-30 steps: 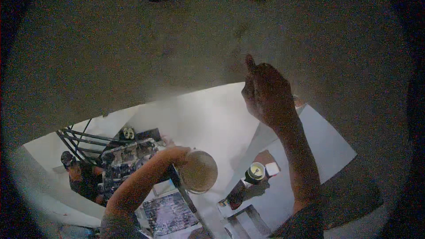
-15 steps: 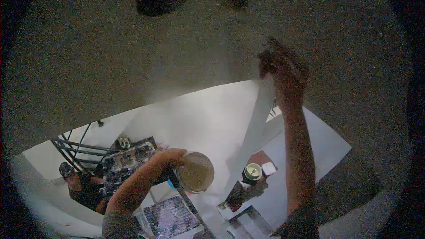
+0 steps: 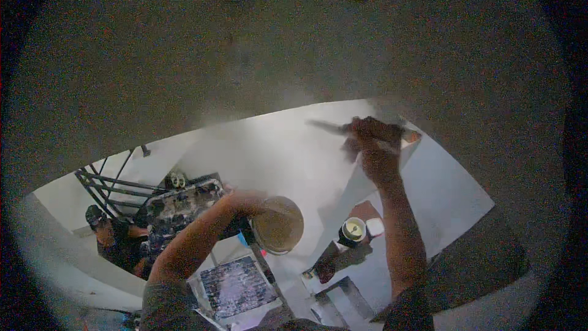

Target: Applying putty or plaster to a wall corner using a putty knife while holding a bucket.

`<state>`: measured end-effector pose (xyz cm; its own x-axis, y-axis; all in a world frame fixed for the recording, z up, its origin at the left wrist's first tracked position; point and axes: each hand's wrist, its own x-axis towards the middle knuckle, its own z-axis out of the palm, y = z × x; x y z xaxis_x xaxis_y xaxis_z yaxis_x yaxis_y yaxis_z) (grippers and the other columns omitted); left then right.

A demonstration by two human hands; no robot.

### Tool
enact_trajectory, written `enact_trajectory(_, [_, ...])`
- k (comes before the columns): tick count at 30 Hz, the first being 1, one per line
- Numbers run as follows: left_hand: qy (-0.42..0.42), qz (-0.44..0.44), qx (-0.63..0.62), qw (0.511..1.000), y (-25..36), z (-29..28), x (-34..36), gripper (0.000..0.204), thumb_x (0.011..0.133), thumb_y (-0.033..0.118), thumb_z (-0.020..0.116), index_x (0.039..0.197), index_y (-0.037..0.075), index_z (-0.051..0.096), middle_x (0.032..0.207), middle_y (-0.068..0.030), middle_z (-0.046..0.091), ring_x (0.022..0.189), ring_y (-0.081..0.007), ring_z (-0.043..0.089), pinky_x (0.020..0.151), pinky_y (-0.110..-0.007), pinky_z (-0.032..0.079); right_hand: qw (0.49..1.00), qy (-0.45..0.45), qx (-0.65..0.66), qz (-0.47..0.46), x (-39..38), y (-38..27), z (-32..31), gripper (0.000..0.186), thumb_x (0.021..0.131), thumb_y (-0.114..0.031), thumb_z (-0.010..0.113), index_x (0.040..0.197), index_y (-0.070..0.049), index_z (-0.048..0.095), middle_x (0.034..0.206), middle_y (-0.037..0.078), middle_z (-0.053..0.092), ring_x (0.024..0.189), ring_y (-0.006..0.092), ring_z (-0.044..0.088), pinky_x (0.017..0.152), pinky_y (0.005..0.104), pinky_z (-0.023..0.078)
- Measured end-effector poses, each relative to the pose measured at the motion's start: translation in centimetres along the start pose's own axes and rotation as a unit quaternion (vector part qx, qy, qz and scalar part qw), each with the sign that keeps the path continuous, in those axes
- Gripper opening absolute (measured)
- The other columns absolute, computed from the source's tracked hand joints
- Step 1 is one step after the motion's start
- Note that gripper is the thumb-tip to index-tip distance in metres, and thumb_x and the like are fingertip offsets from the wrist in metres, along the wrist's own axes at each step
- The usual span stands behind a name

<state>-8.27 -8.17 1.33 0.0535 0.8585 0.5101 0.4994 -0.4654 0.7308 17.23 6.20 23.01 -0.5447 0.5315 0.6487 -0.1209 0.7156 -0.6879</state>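
My left hand (image 3: 248, 202) is closed on the rim of a round bucket (image 3: 278, 227) with a brownish, flat-looking content or base. Most of the fingers on that side are hidden by the rim. To the upper right, my right hand (image 3: 378, 141) is closed round a slim grey tool (image 3: 327, 126) that points left. Motion smears the tool, so its exact kind cannot be made out. Behind the hand runs the edge of a broad dark surface (image 3: 184, 73), which fills the upper part of the view.
Lower left, a person (image 3: 116, 239) stands by dark metal railings (image 3: 122, 190) and a cluttered, stained table (image 3: 184, 208). A speckled panel (image 3: 237, 287) lies low in the middle. A small pale-filled cup (image 3: 353, 229) stands near a white block (image 3: 375, 227).
My right hand has come down and slightly left from the dark surface, and the slim tool now shows. The bucket sits slightly higher and further right. The whole view has shifted a little.
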Motion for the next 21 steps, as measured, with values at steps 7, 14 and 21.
enact_trajectory(7, [-0.263, -0.244, 0.348, 0.867, 4.0, -0.6, 3.5, 0.040, 0.082, 0.034, 0.057, 0.109, 0.004, 0.054, 0.102, -0.0193, 0.062, 0.099, -0.0357, 0.059, 0.084, -0.044, 0.047, 0.964, 0.174, 0.136, -0.151, 2.5, 1.6, 0.7, 0.035, 0.094, -0.027, 0.047, 0.091, 0.004, 0.062, 0.065, 0.014, 0.063, 0.049, 0.0165, 0.058, 0.046, 0.0272, 0.047])
enact_trajectory(14, [-0.171, -0.172, 0.353, 0.904, 3.8, -0.6, 2.7, 0.049, 0.081, 0.042, 0.056, 0.111, 0.004, 0.053, 0.105, -0.0182, 0.062, 0.099, -0.0327, 0.060, 0.083, -0.044, 0.047, 0.972, 0.147, -0.147, -0.105, -0.5, 7.1, -0.5, 0.032, 0.090, -0.027, 0.052, 0.079, 0.000, 0.063, 0.064, 0.009, 0.063, 0.047, 0.0161, 0.058, 0.044, 0.0287, 0.047])
enact_trajectory(21, [-0.192, -0.177, 0.388, 0.884, -9.7, -1.1, 0.6, 0.049, 0.081, 0.042, 0.056, 0.112, 0.005, 0.055, 0.105, -0.0168, 0.063, 0.098, -0.0313, 0.061, 0.083, -0.043, 0.047, 0.951, 0.235, 0.174, -0.103, 1.3, 6.5, 3.3, 0.039, 0.091, -0.031, 0.048, 0.087, 0.006, 0.061, 0.064, 0.014, 0.062, 0.043, 0.0192, 0.056, 0.042, 0.0297, 0.046])
